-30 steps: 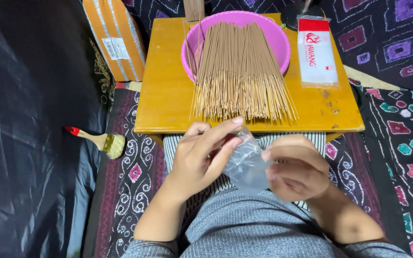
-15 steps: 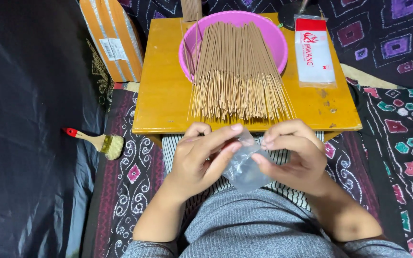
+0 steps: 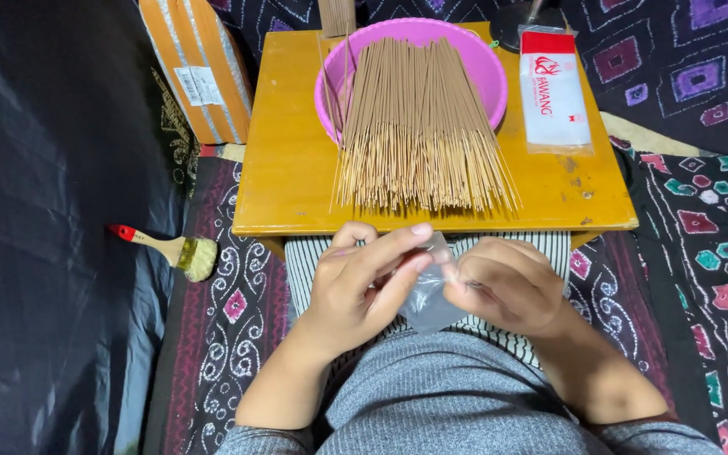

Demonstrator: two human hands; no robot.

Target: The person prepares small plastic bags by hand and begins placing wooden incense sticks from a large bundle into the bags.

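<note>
Nearest, over the lap: left hand [image 3: 355,286] and right hand [image 3: 507,286] both pinched shut on a small clear plastic bag [image 3: 427,299], fingers working at its top edge. Bag looks empty and crumpled; mouth not visibly open. No sticks in it, so judged an early stage: bag in hand, nothing loaded.

At 9 o'clock on the floor cloth: paintbrush [image 3: 180,250], red-tipped handle, lying untouched.

At 12 o'clock: low yellow surface [image 3: 284,160]. On it a pink basin [image 3: 486,67], holding a large fanned heap of thin brown sticks [image 3: 419,126], ends spilling over the near rim onto the surface. At 1 o'clock beside the basin: flat white packet with red top [image 3: 556,93], sealed, contents not discernible.

At 11 o'clock: orange box [image 3: 200,67], leaning, closed.
</note>
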